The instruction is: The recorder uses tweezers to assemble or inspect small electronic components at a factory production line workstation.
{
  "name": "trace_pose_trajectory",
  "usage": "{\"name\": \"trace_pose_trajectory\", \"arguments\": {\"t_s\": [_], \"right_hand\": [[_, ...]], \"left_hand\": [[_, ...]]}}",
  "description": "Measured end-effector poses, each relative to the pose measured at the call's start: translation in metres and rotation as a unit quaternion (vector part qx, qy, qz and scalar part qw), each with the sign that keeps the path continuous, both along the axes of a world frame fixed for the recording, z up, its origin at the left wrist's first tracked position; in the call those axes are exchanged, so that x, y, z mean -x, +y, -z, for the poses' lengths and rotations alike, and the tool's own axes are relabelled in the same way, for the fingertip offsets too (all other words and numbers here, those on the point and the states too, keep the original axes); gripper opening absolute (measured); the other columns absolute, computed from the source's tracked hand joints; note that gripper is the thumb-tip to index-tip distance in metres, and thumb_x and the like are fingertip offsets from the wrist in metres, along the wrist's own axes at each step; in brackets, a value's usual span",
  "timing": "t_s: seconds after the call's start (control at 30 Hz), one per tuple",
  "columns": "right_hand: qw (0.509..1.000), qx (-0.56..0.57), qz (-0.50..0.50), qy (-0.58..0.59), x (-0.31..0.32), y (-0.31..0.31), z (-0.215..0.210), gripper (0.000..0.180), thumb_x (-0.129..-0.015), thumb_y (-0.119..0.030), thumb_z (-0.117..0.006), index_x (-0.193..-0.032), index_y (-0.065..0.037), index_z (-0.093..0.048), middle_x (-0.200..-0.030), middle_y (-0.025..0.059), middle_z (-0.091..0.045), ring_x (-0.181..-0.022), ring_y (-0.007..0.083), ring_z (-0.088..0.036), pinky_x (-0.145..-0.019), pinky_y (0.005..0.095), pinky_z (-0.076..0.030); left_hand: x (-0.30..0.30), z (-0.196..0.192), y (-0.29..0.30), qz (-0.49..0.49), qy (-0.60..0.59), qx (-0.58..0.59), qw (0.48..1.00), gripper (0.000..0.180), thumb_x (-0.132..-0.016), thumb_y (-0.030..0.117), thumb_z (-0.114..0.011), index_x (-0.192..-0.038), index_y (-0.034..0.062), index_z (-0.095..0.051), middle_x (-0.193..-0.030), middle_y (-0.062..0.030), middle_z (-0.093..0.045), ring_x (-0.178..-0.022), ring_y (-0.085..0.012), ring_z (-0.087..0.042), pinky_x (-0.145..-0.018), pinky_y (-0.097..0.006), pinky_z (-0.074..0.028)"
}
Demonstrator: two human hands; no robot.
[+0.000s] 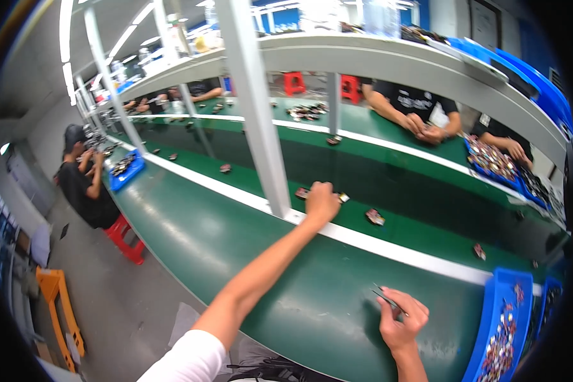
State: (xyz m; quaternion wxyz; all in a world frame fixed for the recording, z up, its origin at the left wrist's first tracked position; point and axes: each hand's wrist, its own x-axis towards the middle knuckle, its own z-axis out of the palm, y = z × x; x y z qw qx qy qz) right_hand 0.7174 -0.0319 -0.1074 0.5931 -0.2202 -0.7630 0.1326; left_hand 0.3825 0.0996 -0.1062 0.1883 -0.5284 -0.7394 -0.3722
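tho curled, hands: tweezers in r

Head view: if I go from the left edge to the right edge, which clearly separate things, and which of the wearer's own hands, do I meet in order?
Orange metal frame → red stool → white upright post → left hand → right hand holding tweezers → long blue bin.

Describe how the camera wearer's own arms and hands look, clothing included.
The left hand and right hand are bare, with no gloves or wristbands showing. A plain white sleeve ends around the left elbow; no sleeve shows on the right.
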Motion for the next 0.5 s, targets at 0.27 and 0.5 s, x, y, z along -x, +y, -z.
{"name": "trace_pose_trajectory", "arguments": {"t_s": [0.27, 0.5], "right_hand": [[0.999, -0.030, -0.005, -0.039, -0.006, -0.013, -0.012, 0.020, -0.072, 0.011, -0.075, -0.087, 0.000, -0.070, -0.086, 0.0126, -0.075, -0.060, 0.0185, -0.066, -0.041, 0.0231, -0.040], [0.996, -0.056, -0.016, -0.061, 0.002, -0.019, -0.032, 0.015, -0.078, 0.006, -0.078, -0.091, 0.000, -0.075, -0.090, 0.0134, -0.076, -0.059, 0.0183, -0.066, -0.052, 0.0267, -0.051]], "left_hand": [[-0.073, -0.037, 0.010, 0.162, -0.086, 0.025, 0.983, 0.013, -0.083, 0.015, -0.072, -0.086, 0.0023, -0.073, -0.094, -0.0182, -0.070, -0.091, -0.0392, -0.068, -0.081, -0.051, -0.054], [-0.068, -0.037, 0.014, 0.135, -0.108, 0.123, 0.977, 0.015, -0.078, 0.014, -0.079, -0.080, 0.0017, -0.071, -0.089, -0.0189, -0.072, -0.090, -0.0384, -0.071, -0.078, -0.047, -0.056]]}}
